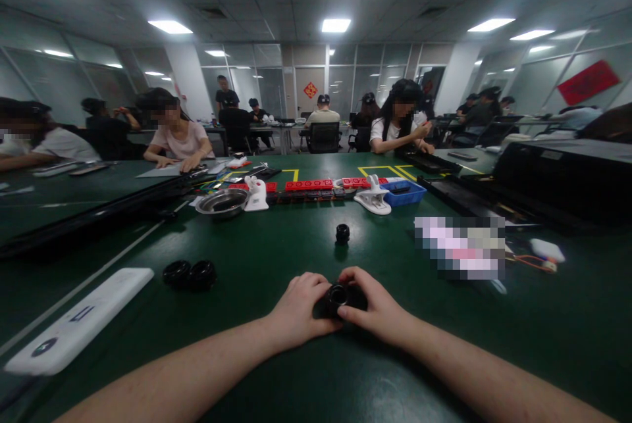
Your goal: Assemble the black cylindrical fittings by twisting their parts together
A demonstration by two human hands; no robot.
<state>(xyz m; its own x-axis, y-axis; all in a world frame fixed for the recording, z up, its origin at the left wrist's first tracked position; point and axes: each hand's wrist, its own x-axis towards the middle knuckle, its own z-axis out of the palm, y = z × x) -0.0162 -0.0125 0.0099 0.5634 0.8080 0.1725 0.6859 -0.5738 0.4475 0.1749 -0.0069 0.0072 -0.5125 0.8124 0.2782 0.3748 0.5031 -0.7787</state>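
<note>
A black ring-shaped part [338, 297] is held low over the green table, between both hands, its round opening facing up towards me. My left hand [302, 308] wraps its fingers and thumb round the left side of it. From the right, my right hand [374, 304] grips the same part between thumb and fingers. Farther forward stands a small black part [342, 233]. Two more black ring parts [189, 274] sit touching each other to the left of my hands.
A white long device [81, 321] lies at left. Ahead are a metal bowl [222, 202], white clips [374, 198], red blocks [316, 185] and a blue tray [405, 194]. Large black housings stand on both sides. Several people sit at tables beyond.
</note>
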